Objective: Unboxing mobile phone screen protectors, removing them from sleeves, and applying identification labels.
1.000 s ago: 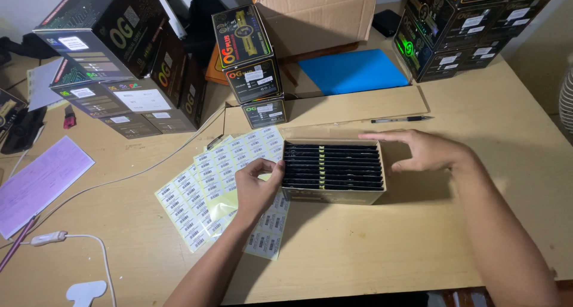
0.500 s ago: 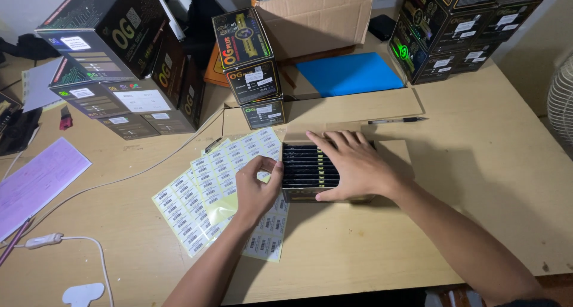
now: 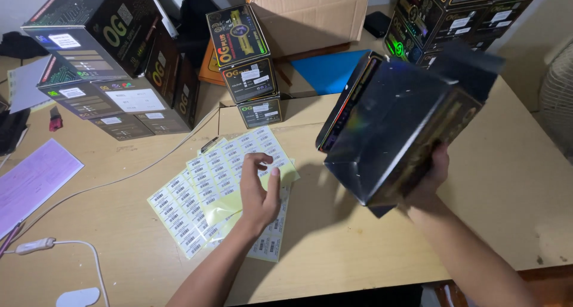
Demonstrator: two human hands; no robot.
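Observation:
My right hand [image 3: 427,179] grips a large glossy black box [image 3: 397,122] from underneath and holds it tilted in the air over the right half of the wooden table [image 3: 495,223]. My left hand [image 3: 259,190] hovers over several yellow-backed sheets of barcode stickers [image 3: 206,193] spread on the table, fingers loosely curled; it may pinch a small sticker, but I cannot make that out.
Stacks of black printed boxes stand at the back left [image 3: 113,56], back middle [image 3: 245,62] and back right [image 3: 453,14]. Behind are a brown carton [image 3: 310,14] and a blue folder [image 3: 328,68]. At the left lie a pink paper [image 3: 33,181] and a white cable [image 3: 65,244].
My right hand slid over the open tray-like box on the table, then lifted it and turned it on end to the right. My left hand stayed over the sticker sheets.

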